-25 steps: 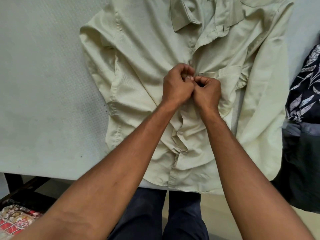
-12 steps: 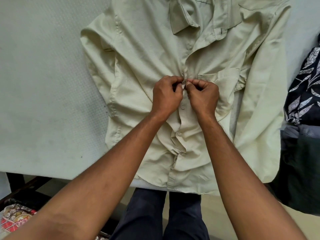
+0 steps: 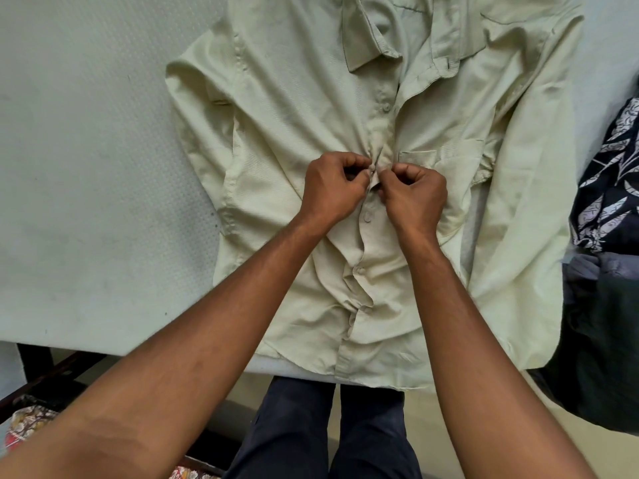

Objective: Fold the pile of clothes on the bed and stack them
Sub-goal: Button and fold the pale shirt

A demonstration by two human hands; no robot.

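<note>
Left hand: our left hand [image 3: 330, 188] is curled, and its thumb and first fingers pinch one edge of the shirt front at the middle of the chest.
Right hand: our right hand [image 3: 413, 197] is curled in the same way and pinches the opposite edge; the fingertips of the two hands almost meet.
Between the hands: a small piece of the button strip [image 3: 375, 179] is lifted up there. We cannot tell if a button is already through its hole.
Buttons: just below the hands we see one button [image 3: 367, 217] and, further toward us, a lower button [image 3: 359, 270]; the front looks closed at both. Above the hands an upper button [image 3: 386, 107] lies where the front is open.
Shirt: the pale yellow-green shirt [image 3: 283, 133] lies front up on the bed, with the collar [image 3: 366, 39] away from us and the hem at the near edge. The cloth is wrinkled below our wrists.
Pocket: a chest pocket [image 3: 446, 167] is just beside our right hand.
Sleeves: the long sleeve [image 3: 529, 236] lies straight along the right side of the shirt; the other sleeve [image 3: 193, 108] is bent in at the left.
Bed: the bed [image 3: 86, 167] has a light, finely dotted cover.
Other clothes: at the right edge lies a dark leaf-print garment [image 3: 615, 174], and below it a dark pile [image 3: 605, 323].
</note>
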